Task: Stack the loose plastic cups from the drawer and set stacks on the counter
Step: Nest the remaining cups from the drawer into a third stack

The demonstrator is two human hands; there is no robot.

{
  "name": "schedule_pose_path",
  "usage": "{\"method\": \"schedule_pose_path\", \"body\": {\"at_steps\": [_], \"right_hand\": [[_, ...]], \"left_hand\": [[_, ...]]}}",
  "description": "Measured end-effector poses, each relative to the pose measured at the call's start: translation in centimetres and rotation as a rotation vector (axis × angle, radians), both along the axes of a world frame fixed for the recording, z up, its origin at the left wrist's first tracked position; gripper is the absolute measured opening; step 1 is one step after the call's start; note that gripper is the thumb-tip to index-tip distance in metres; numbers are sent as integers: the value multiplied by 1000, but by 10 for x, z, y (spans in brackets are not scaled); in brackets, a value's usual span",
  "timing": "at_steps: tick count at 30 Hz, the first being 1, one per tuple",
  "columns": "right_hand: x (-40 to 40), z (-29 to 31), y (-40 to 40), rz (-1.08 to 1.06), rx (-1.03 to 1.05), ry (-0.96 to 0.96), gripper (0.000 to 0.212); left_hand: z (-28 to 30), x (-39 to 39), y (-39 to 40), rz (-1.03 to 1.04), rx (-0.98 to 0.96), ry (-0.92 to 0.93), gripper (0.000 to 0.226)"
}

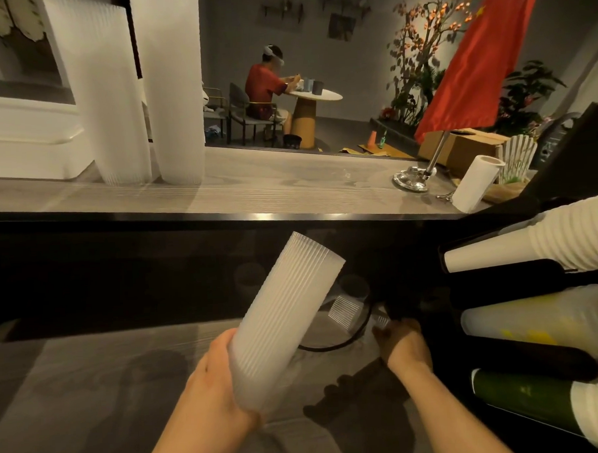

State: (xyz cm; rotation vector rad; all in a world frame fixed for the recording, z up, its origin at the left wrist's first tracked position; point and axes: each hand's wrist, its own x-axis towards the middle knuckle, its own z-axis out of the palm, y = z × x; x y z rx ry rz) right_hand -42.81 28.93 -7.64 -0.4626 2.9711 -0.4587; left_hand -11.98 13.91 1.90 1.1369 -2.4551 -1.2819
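the grey wood-grain counter point(289, 182) runs across above my hands, with two tall cup stacks point(141, 96) standing on it up and to the left of my left hand point(215, 384). that hand is wrapped around the base of a tilted stack of ribbed plastic cups point(287, 312), which leans up and to the right. my right hand point(403, 341) reaches forward into the dark space under the counter, its fingers at a loose clear cup point(380, 320); i cannot tell whether they have closed on it.
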Motion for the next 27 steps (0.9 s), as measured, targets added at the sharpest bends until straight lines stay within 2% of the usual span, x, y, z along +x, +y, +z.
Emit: {"method": "schedule_pose_path", "body": {"at_steps": [2,3,4,6,10,12,15,16,20,23,27], "right_hand": [[0,20,0,-56,-78,69,34],[4,35,1,-70,-162,124,29],[6,49,2,-69,-278,187,22],[18,88,0,-48,-511,241,31],[52,159,-17,65,-1043,-23,34],[65,182,-25,174,-1180,-173,32],[82,203,-33,343,-1233,-344,15],[87,206,-35,385,-1214,-364,15],[95,209,-41,436,-1157,-373,28],[96,210,-43,436,-1134,-360,25],[106,210,-44,567,-986,-333,30]], "left_hand": [[-2,1,-1,6,6,6,111],[-4,2,-1,6,6,16,110],[-4,3,-1,1,5,26,109],[-4,5,-1,-14,5,39,108],[-2,6,2,-34,11,23,106],[-1,8,5,-43,10,26,106],[3,10,9,-63,30,59,101],[4,11,10,-68,45,78,98],[9,16,15,-88,55,122,92],[12,18,18,-105,36,125,94],[15,17,18,-75,28,121,97]]}}
